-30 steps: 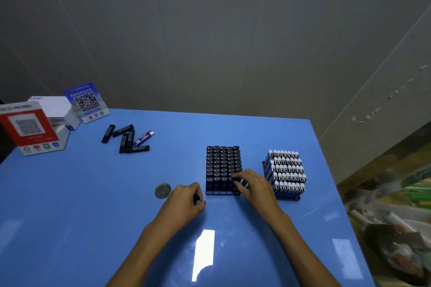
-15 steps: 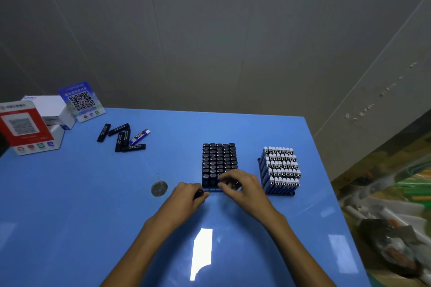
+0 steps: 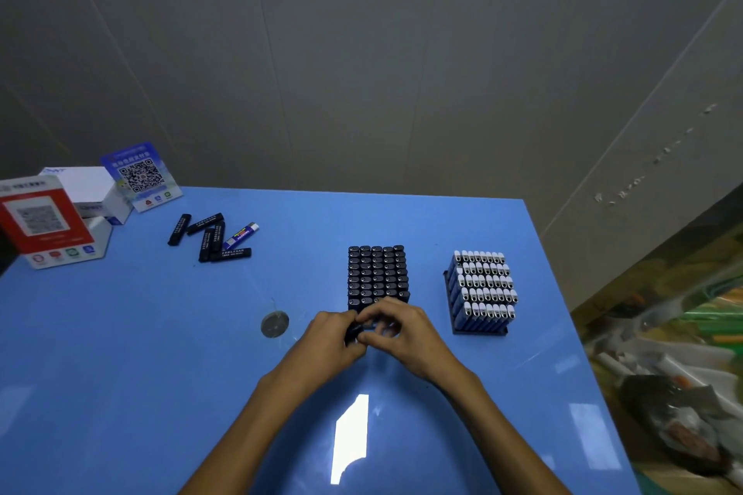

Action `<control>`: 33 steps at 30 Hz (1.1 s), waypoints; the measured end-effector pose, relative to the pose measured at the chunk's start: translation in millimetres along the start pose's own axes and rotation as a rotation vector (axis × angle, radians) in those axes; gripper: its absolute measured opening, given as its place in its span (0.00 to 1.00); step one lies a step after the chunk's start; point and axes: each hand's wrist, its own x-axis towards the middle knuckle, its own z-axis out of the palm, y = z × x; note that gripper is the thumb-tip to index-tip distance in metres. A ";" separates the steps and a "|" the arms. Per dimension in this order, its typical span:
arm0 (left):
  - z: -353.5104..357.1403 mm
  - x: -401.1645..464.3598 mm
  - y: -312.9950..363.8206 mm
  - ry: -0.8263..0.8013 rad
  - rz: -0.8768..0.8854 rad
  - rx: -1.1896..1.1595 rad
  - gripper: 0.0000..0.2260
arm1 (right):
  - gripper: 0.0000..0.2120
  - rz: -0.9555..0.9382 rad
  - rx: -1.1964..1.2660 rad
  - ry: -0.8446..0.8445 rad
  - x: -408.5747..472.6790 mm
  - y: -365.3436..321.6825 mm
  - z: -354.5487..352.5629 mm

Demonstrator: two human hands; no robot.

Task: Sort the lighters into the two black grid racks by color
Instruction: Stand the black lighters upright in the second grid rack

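A black grid rack (image 3: 377,275) packed with black lighters stands mid-table. To its right a second rack (image 3: 480,330) holds blue lighters with white caps. Both hands meet at the black rack's near edge. My left hand (image 3: 329,342) grips a black lighter (image 3: 354,332). My right hand (image 3: 402,328) curls its fingers over the same lighter and hides the rack's front row. Several loose black lighters (image 3: 207,235) and one blue lighter (image 3: 241,235) lie at the far left.
A round grey disc (image 3: 275,324) lies left of my hands. White boxes (image 3: 96,189) and two QR-code signs, red (image 3: 44,219) and blue (image 3: 140,175), stand at the far left corner. The blue table (image 3: 120,374) ends at the right above floor clutter (image 3: 679,394).
My right hand slid left along the rack's front edge from its right corner and met my left hand, which came up to the rack with its black lighter.
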 end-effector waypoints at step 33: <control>-23.9 -0.9 -4.3 0.108 0.002 0.417 0.15 | 0.11 0.067 -0.067 0.197 5.0 33.0 -51.8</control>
